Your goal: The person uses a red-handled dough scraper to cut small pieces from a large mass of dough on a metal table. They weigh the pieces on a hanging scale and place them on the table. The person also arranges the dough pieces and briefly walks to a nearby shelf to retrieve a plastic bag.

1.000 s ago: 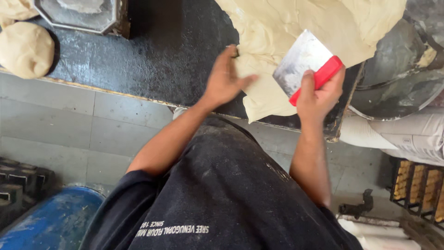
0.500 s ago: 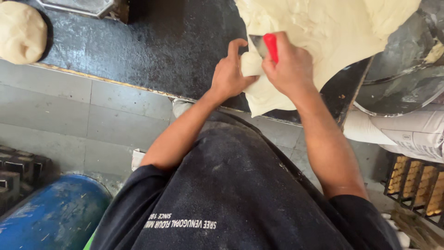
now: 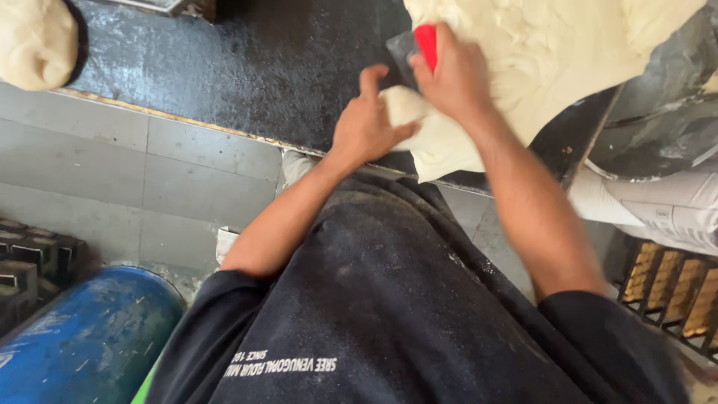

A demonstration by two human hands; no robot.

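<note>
A big mass of pale dough [image 3: 553, 52] lies on the dark worktop [image 3: 247, 67] at the upper right. My right hand [image 3: 452, 78] grips a metal scraper with a red handle [image 3: 419, 46], its blade pressed into the dough's near-left edge. My left hand [image 3: 366, 123] closes around a small lump of dough [image 3: 404, 105] beside the blade. Whether the lump is fully apart from the mass is hidden by my hands.
A round dough ball [image 3: 34, 41] rests at the worktop's far left. A blue drum [image 3: 82, 344] stands on the tiled floor at lower left, dark crates [image 3: 30, 262] beside it. White sacks [image 3: 666, 209] and a tray rack [image 3: 673, 292] sit at right.
My right hand swung the scraper from a raised position down into the dough's left edge. My left hand went from open fingers to holding a small lump beside the blade.
</note>
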